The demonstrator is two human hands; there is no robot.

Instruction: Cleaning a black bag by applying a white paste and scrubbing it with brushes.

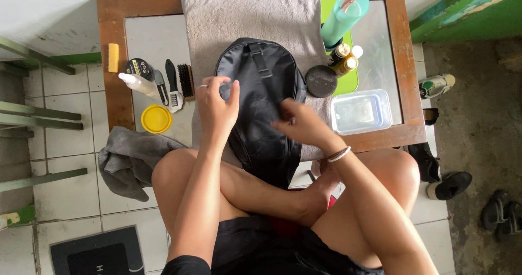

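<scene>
Wooden-framed low surface [114, 25] carries a black fabric backpack [261, 101] on a grey towel [228, 14]. Left hand [216, 107] pinches its edge with a closed grip; right hand [302, 124] lies loosely open on it. Hold the fabric taut for steadier work.

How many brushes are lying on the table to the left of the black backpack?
2 for certain. A dark-bristled brush lies at the grey towel's left edge, and a smaller brush with pale bristles lies just left of it. The grey-handled tool beside them may be a third; its head is unclear.

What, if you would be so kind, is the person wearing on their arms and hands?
Both arms are bare, with no sleeves below the shoulder. The left hand carries a thin silver ring on one finger. The right hand has thin pale bangles at the wrist.
</scene>
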